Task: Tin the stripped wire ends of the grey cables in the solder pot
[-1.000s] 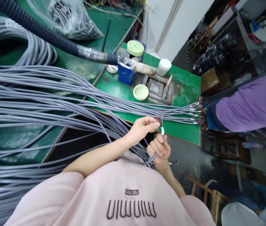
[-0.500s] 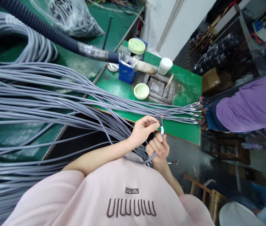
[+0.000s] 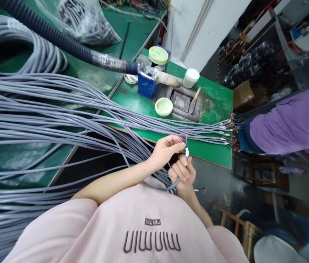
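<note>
My right hand [image 3: 182,172] is closed around the end of a grey cable [image 3: 174,185], just below a white band [image 3: 187,152] on it. From that band, thin coloured wires [image 3: 185,139] fan upward, with orange, blue and red among them. At the left side of these wires, the thumb and fingers of my left hand [image 3: 168,149] are pinched together on them. Exactly which strands the fingertips grip is too small to tell. Behind both hands, many more grey cables [image 3: 154,124] run across the green bench [image 3: 212,155], their stripped ends [image 3: 232,133] gathered at its right edge.
A square solder pot [image 3: 182,100] with a scraper is set in the bench. Around it are a pale green lid [image 3: 163,106], a white tub [image 3: 191,77] and a blue box [image 3: 146,84] joined by a black hose [image 3: 69,45]. A person in purple [image 3: 294,122] is at right.
Both hands keep their holds on the cable and its wires. The wire tips have shifted slightly left, along with a small shift of the whole view.
</note>
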The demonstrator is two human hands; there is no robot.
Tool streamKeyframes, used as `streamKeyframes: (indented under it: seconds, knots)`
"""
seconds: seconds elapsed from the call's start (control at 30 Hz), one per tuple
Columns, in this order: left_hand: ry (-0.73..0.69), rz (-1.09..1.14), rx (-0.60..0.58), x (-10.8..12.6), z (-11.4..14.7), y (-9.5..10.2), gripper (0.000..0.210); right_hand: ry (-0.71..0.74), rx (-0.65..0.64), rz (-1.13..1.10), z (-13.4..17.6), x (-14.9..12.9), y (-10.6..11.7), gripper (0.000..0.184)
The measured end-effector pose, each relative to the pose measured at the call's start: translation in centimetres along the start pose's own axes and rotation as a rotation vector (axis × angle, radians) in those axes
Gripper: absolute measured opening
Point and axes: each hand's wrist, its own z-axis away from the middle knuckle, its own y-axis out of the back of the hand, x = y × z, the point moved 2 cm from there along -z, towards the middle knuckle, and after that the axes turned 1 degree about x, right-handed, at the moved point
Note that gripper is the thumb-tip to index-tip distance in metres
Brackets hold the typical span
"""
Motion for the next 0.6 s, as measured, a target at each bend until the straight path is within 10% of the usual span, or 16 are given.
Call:
streamKeyframes:
  seconds: [0.6]
  knots:
    - [-0.171,-0.383,0.040,-0.4,1.0,1.3,0.011,0.222,0.179,0.538,-1.7,-2.4,1.0,0.015]
